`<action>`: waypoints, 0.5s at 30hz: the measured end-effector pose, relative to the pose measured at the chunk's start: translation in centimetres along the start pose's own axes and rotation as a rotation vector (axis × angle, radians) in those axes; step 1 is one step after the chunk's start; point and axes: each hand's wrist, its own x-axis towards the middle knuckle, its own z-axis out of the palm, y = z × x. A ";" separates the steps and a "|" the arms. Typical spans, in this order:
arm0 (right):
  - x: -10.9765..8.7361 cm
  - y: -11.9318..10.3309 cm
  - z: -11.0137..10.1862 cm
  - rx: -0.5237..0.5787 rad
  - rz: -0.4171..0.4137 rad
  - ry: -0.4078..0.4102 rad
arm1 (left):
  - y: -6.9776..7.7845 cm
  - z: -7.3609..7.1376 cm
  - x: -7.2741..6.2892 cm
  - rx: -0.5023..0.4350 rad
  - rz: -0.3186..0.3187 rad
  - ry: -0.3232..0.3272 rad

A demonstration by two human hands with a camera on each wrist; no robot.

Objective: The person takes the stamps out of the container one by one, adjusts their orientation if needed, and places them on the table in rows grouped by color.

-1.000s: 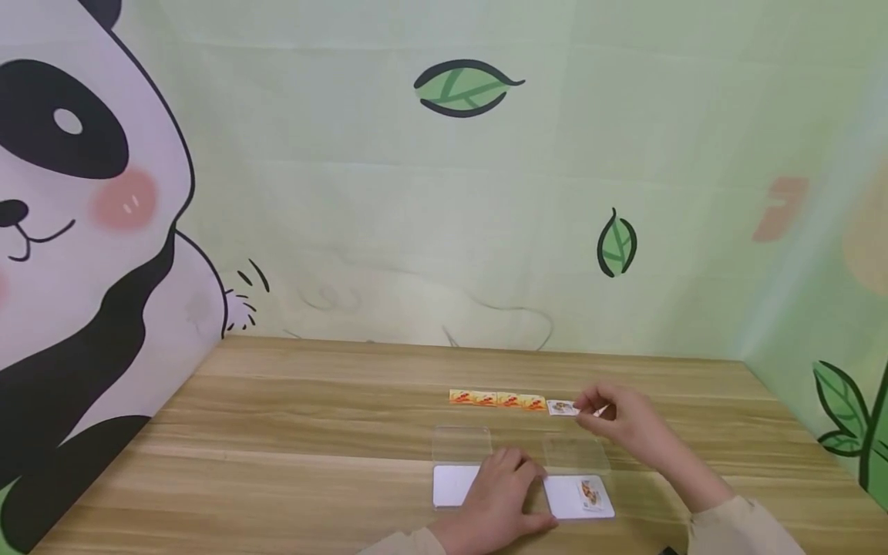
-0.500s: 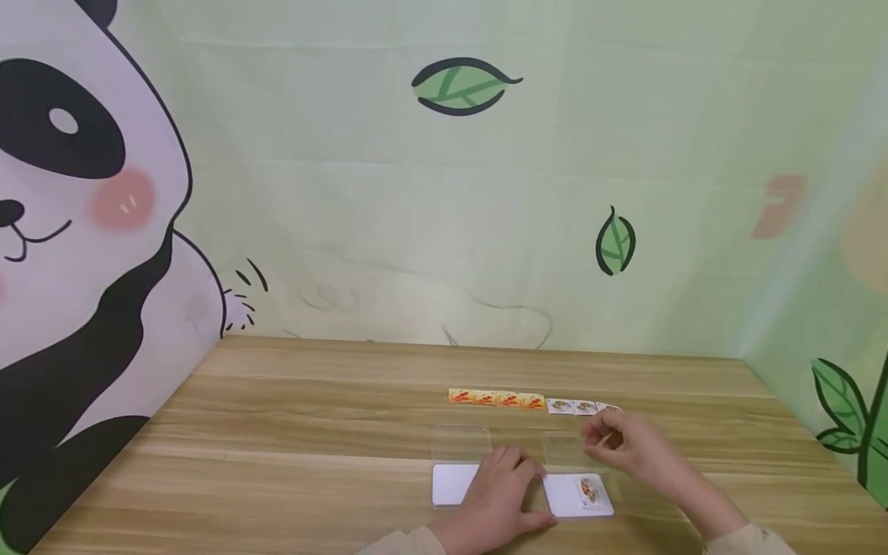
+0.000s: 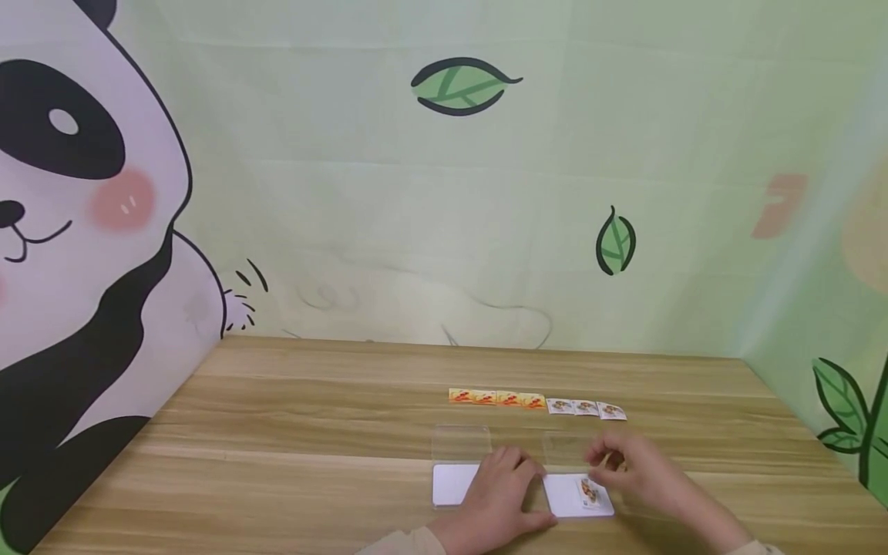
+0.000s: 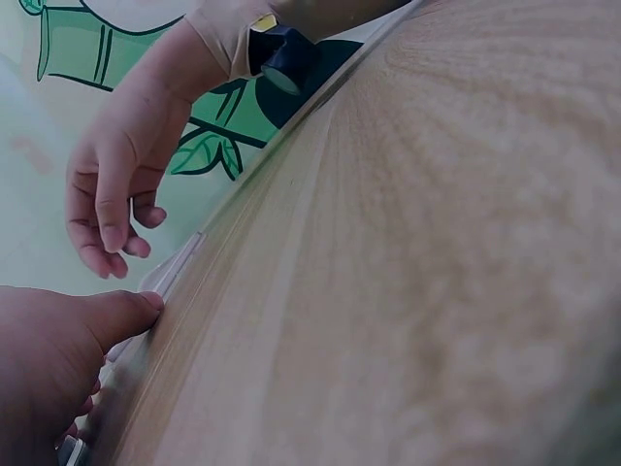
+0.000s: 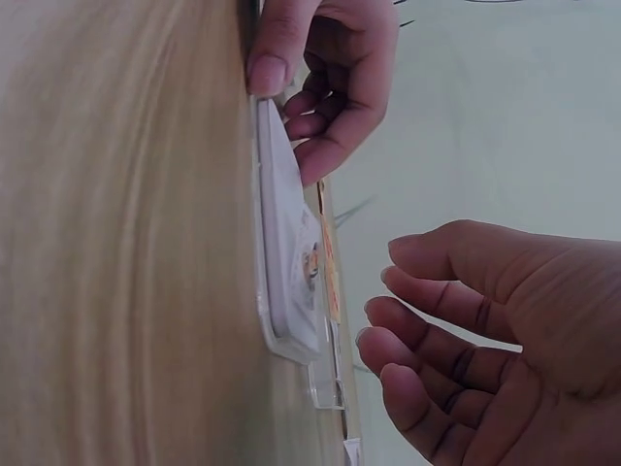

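My left hand (image 3: pixel 496 497) holds the left edge of a flat clear plastic case with a white insert (image 3: pixel 560 502); its thumb is at the near corner and its fingertips at the far one. The case's clear lid (image 3: pixel 565 447) lies folded back. On the white insert, toward its right side, is a small picture card (image 3: pixel 590 493). My right hand (image 3: pixel 638 469) hovers over the far right of this case, fingers loosely curled. Nothing shows between those fingers in the right wrist view, where the hand (image 5: pixel 475 340) is apart from the case.
A second white-filled case (image 3: pixel 454 484) with its clear lid (image 3: pixel 461 443) folded back lies left of my left hand. Beyond both cases runs a row of several orange cards (image 3: pixel 496 398), then three white picture cards (image 3: pixel 585 408). A printed cloth wall (image 3: pixel 375 193) borders the wooden table (image 3: pixel 277 462).
My right hand has come away from the white cards in the row, moving nearer until it is over the right case. All three white cards now show. My left hand stays put.
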 end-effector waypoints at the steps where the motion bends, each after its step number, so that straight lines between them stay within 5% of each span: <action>1: 0.0 0.0 0.1 -0.001 -0.005 -0.005 | 0.0 0.0 0.0 -0.001 -0.001 -0.001; 15: -0.6 0.3 1.0 -0.091 0.045 0.001 | 0.0 0.0 -0.1 -0.009 -0.005 -0.008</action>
